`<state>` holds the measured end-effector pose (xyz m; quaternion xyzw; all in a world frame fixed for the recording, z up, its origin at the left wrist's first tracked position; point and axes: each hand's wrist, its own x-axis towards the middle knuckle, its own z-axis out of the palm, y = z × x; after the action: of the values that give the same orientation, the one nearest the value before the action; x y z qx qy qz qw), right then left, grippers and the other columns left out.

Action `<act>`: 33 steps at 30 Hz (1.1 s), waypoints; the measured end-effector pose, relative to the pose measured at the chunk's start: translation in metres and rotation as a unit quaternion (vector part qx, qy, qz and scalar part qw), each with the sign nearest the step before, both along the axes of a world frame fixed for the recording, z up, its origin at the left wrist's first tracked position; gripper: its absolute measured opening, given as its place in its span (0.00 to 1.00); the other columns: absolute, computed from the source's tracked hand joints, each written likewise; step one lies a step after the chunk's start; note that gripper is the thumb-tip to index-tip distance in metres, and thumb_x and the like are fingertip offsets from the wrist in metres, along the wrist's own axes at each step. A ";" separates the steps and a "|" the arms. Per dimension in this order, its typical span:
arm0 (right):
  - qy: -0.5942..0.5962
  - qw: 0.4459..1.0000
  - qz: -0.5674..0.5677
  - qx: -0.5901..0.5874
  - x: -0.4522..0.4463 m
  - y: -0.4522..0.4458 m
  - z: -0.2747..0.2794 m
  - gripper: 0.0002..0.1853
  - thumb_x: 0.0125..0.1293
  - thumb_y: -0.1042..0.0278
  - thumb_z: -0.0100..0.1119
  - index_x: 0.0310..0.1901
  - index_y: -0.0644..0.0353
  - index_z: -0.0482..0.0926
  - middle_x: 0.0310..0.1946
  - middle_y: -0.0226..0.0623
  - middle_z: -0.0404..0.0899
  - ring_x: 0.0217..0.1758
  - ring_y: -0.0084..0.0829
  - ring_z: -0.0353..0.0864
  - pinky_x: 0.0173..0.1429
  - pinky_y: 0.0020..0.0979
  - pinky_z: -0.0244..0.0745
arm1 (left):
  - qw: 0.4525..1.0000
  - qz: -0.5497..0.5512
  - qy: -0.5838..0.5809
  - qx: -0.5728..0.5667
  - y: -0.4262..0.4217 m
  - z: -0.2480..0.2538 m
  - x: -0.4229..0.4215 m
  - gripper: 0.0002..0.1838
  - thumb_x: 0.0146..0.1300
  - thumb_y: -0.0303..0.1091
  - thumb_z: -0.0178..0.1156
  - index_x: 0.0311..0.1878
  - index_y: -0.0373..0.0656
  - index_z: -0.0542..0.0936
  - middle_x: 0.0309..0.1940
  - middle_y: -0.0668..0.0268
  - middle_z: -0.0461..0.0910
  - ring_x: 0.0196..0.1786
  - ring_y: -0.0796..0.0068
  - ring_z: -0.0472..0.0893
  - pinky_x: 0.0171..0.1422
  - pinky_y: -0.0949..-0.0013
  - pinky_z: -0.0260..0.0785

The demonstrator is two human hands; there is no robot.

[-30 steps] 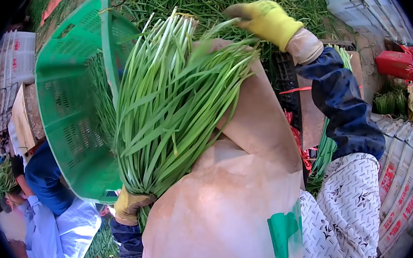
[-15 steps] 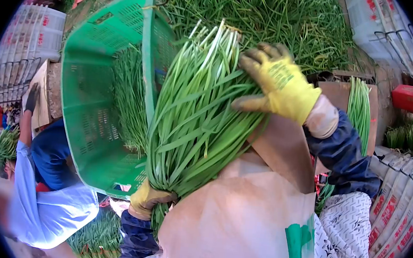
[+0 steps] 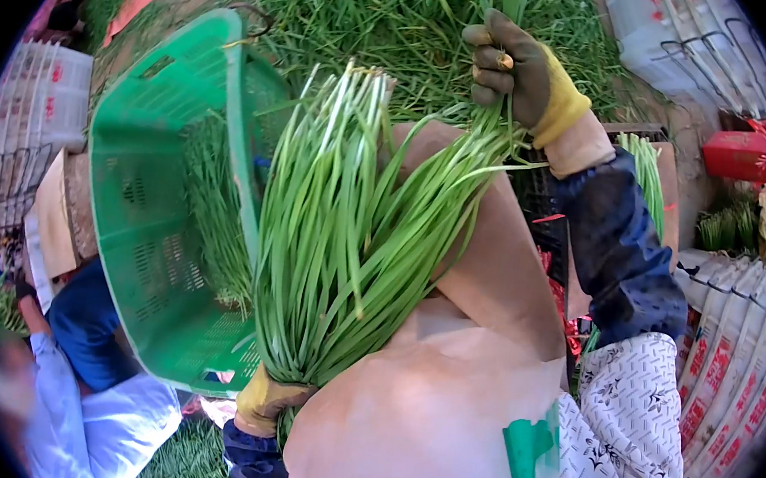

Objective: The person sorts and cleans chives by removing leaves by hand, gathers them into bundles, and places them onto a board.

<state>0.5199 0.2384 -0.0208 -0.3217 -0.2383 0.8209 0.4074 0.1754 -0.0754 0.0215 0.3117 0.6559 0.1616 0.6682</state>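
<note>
A big bunch of garlic chives [image 3: 329,234] lies across my front, white stem ends up and leaves down. My left hand [image 3: 270,400], in a yellow glove, is closed around its lower end. Up at the right, my right hand [image 3: 517,76] has its gloved fingers curled around chives fanned out from the bunch; green blades stick out above the fist. Just left of the bunch stands a green plastic basket [image 3: 120,225] with more chives [image 3: 212,215] inside.
Loose greens [image 3: 374,29] cover the ground ahead. White crates [image 3: 665,36] and a red box [image 3: 738,156] stand at the right, with cut chives [image 3: 644,171] on a board. A co-worker in a light blue shirt [image 3: 102,433] sits at the left.
My right hand has gone from lying spread on the bunch to a closed grip higher up, drawing part of the chives to the right. The left hand keeps its hold.
</note>
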 end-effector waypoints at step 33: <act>-0.469 0.847 0.094 0.234 -0.061 -0.058 0.017 0.12 0.61 0.67 0.63 0.44 0.64 0.82 0.27 0.29 0.81 0.23 0.17 0.73 0.26 0.22 0.68 | 0.992 -0.074 0.031 0.096 -0.008 -0.018 -0.005 0.35 0.41 0.30 0.72 0.58 0.36 0.75 0.52 0.57 0.80 0.54 0.64 0.78 0.60 0.64 0.69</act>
<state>0.4594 0.1802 -0.0036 -0.5398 -0.6147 0.5266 0.2313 0.1708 -0.0834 0.0037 0.4269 0.6327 0.1648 0.6248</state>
